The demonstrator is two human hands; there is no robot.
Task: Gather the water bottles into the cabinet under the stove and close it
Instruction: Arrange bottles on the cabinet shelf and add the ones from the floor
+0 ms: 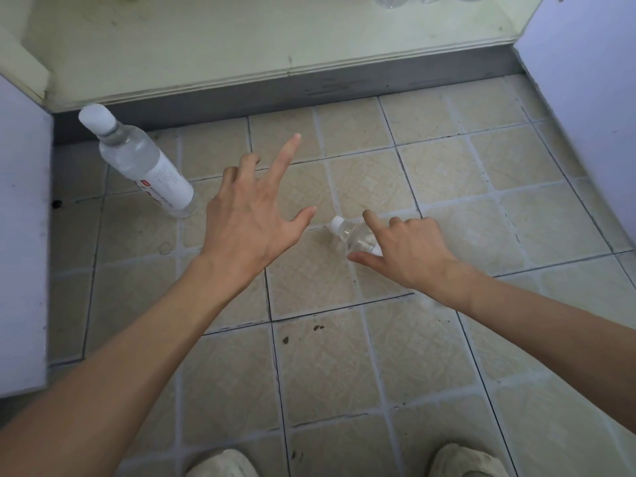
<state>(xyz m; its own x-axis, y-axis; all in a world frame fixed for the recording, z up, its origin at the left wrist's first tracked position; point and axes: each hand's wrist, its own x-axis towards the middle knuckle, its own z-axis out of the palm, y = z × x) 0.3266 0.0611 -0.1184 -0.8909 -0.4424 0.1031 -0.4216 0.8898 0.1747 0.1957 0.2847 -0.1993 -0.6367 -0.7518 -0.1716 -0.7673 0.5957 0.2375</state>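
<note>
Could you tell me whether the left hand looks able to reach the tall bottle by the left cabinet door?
Probably yes. The left hand is open and holds nothing, and only bare floor tile lies between it and the tall bottle, which stands on its base just to its left.

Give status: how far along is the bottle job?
Done: some bottles sit in the open cabinet. In hand: right hand is on the small bottle on the floor, grip unclear; left hand open. Left: that one, the tall bottle, then shutting the doors.
</note>
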